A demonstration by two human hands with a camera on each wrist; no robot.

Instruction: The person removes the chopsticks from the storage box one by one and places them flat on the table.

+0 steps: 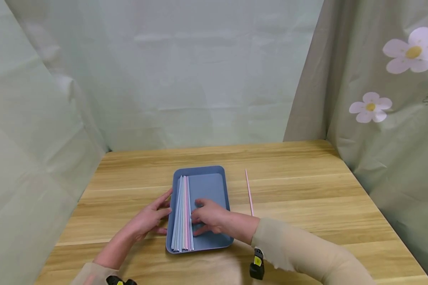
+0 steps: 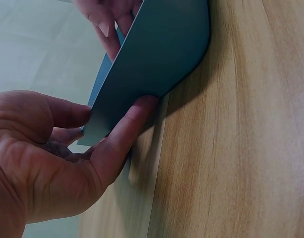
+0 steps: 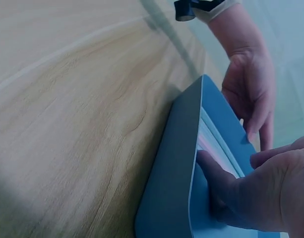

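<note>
A shallow blue tray [image 1: 208, 186] lies on the wooden table. Along its left side rests a bundle of long thin sticks [image 1: 182, 213], pale blue, silvery and pink, that look like straws. My left hand [image 1: 148, 219] touches the tray's left outer wall with spread fingers. In the left wrist view, the left hand [image 2: 57, 148] has its fingertips against the wall and rim. My right hand [image 1: 212, 217] is inside the tray, fingers spread along the right side of the bundle. In the right wrist view, the right hand [image 3: 261, 193] partly hides the sticks [image 3: 213, 141].
A single pink stick [image 1: 249, 194] lies on the table [image 1: 299, 190] to the right of the tray, its near end hidden by my right forearm. Pale cloth [image 1: 214, 79] hangs behind the table, and a flowered curtain [image 1: 388, 158] hangs on the right.
</note>
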